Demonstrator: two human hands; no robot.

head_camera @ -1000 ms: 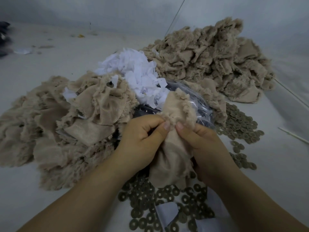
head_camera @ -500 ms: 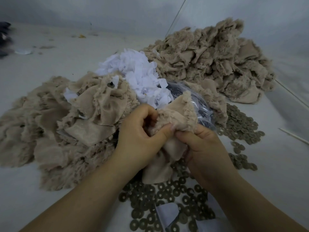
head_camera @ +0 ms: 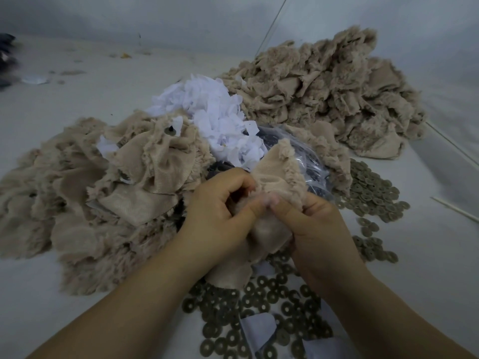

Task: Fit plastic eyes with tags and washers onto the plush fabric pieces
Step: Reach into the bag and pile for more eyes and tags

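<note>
Bunching lower than a second ago, the beige plush piece [head_camera: 274, 177] is now folding over both thumbs, its fuzzy edge curling up and its smooth backing showing. Left hand [head_camera: 220, 216] and right hand [head_camera: 313, 229] are pinching it above scattered washers [head_camera: 261, 307], in front of white tags [head_camera: 215, 120] and plush heaps [head_camera: 103, 193].

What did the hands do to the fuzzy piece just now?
Both hands, left hand and right hand, kept hold of the plush piece but bunched it: it hung long and flat before, now it is folded up between the thumbs. The washers and white tags stayed put.
</note>
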